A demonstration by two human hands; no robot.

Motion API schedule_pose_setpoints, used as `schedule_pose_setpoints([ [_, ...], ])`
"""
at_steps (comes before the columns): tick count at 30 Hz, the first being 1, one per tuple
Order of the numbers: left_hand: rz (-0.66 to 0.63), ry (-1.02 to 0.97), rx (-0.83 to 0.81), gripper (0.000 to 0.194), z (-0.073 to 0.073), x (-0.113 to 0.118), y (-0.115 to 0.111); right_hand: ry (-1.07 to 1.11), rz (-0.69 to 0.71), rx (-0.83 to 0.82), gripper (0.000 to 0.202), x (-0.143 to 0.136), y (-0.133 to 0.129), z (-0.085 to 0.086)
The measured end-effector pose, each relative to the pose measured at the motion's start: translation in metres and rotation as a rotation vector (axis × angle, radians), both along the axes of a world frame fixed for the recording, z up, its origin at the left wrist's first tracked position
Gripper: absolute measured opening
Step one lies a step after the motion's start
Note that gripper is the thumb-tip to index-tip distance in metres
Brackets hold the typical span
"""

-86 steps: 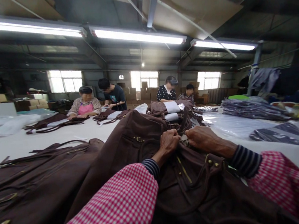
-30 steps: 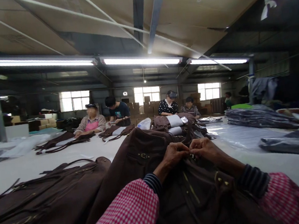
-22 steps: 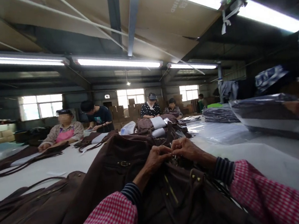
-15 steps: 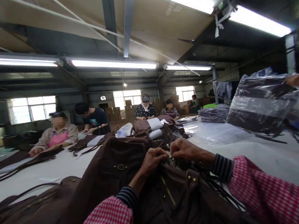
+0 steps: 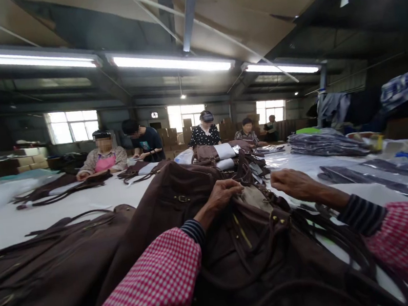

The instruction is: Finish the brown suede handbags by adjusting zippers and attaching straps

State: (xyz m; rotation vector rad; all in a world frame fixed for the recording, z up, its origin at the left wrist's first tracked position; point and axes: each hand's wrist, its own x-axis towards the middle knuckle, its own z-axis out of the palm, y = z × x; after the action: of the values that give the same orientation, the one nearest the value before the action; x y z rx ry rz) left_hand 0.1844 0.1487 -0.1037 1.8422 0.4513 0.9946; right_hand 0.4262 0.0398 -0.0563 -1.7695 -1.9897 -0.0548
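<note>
A dark brown handbag (image 5: 225, 248) with a gold zip and small gold studs lies before me, its mouth partly open. Beige lining (image 5: 255, 198) shows inside. My left hand (image 5: 225, 194) pinches the bag's upper edge between thumb and fingers. To the right of the opening, my right hand (image 5: 296, 184) is held closed, apart from the left; whatever it may grip is hidden. A small gold buckle (image 5: 182, 198) sits on brown material left of my left hand. Dark straps (image 5: 349, 234) spread below my right forearm.
More brown bags (image 5: 55, 268) lie at my left. Across the white table (image 5: 127, 193), several co-workers stand or sit, one in a pink apron (image 5: 105, 163). Ahead is a pile of wrapped bags (image 5: 214, 151). Plastic-covered bags (image 5: 321, 143) are stacked at the right.
My right hand has drawn away from the left, to the right, and the lining now shows. The view has turned; the plastic-wrapped bag held by another person's hand at right is out of view.
</note>
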Motion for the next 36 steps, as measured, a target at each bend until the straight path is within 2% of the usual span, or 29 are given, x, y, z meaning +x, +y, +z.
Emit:
schedule_pose_setpoints([
  [5,0.005,-0.017,-0.008,0.037,0.000,0.002,0.000,0.392,0.087,0.076,0.014,-0.030,0.026,-0.012],
  [10,0.037,-0.025,-0.011,0.040,-0.002,0.002,0.000,0.792,0.248,0.012,0.037,-0.063,0.038,-0.021],
  [16,0.042,-0.031,-0.029,0.041,-0.004,0.002,0.000,1.053,0.295,-0.016,0.045,-0.066,0.039,-0.035],
  [22,0.005,-0.047,-0.028,0.041,-0.005,0.002,0.001,1.145,0.271,-0.016,0.044,-0.064,0.040,-0.037],
  [29,0.025,-0.049,-0.002,0.036,-0.009,0.003,0.005,1.147,0.257,-0.023,0.043,-0.071,0.037,-0.032],
  [36,0.001,-0.035,-0.008,0.041,-0.011,0.004,0.008,1.120,0.245,-0.028,0.041,-0.072,0.035,-0.031],
])
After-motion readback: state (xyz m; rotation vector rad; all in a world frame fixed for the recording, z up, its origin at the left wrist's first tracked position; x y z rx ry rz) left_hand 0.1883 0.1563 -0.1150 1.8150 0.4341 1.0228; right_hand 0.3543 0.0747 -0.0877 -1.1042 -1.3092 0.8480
